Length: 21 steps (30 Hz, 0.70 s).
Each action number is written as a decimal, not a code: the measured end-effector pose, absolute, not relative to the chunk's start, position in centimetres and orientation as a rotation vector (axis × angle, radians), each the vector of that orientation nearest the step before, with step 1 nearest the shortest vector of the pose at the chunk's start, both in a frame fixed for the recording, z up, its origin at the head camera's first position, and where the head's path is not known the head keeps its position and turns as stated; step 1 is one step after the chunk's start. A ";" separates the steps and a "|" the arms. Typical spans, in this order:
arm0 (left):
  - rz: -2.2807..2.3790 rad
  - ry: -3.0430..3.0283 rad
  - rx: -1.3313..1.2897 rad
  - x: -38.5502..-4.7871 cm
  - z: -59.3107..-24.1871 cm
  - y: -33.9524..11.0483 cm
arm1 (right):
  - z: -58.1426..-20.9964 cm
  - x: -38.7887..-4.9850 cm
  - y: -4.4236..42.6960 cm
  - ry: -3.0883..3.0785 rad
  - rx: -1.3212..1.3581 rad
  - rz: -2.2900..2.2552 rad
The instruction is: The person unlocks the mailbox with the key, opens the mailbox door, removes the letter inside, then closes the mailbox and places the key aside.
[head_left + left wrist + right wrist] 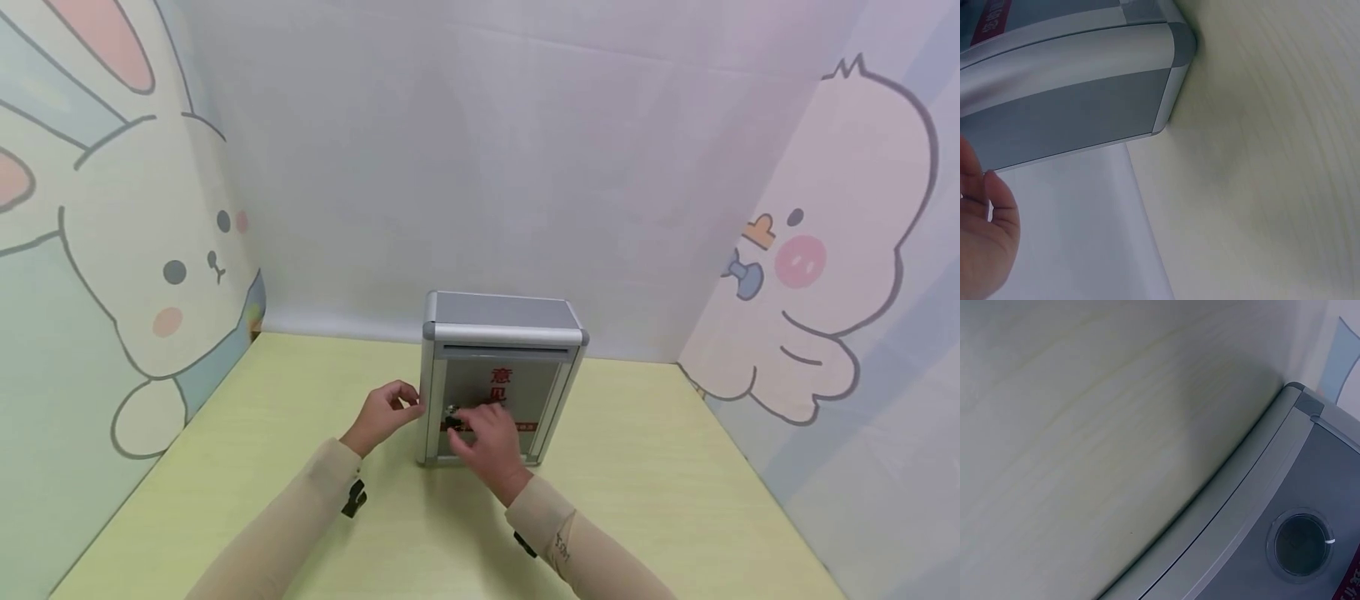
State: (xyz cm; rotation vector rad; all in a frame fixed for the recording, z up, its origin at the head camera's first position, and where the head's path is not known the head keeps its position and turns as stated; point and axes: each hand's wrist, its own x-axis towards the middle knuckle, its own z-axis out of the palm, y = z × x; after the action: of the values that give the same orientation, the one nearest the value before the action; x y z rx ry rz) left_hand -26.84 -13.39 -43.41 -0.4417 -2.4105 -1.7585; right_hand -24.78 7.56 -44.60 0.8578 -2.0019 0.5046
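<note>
A grey metal suggestion box [506, 312] stands upright on the table, with red characters on its front panel and a slot near the top. My right hand [491, 446] is at the left part of that panel, its thumb and forefinger pinching a small black-headed key [453, 422] just under a shiny lock [452, 409]. Whether the key sits inside the lock is too small to tell. Beside the box's left side is my left hand [386, 417], fingers loosely bent, thumb tip close to the edge, holding nothing. The right wrist view does not show the right hand.
The pale yellow table [645, 467] spreads around the box. Behind it hangs a white backdrop [487, 167], with a cartoon rabbit [150, 250] on the left wall and a cartoon chick [840, 208] on the right. A round, dark-centred fitting [1300, 545] shows low on the panel.
</note>
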 end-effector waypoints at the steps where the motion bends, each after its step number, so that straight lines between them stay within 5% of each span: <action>1: -1.758 -2.412 -0.437 -26.9 -43.4 -13.4 | -44.6 -24.8 7.5 -1.996 0.858 0.497; 14: -1.756 -2.435 -0.439 -24.3 -40.1 -12.6 | -45.2 -24.6 6.8 -2.008 0.789 0.443; 21: -1.785 -2.410 -0.412 -26.1 -42.5 -13.0 | -44.9 -24.4 6.3 -1.983 0.734 0.428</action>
State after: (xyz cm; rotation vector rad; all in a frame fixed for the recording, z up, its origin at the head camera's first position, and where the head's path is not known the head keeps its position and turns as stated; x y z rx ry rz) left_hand -26.08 -13.01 -42.52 -0.4119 -2.4101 -1.7850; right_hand -24.45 6.35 -44.87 0.7338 -1.9826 0.4282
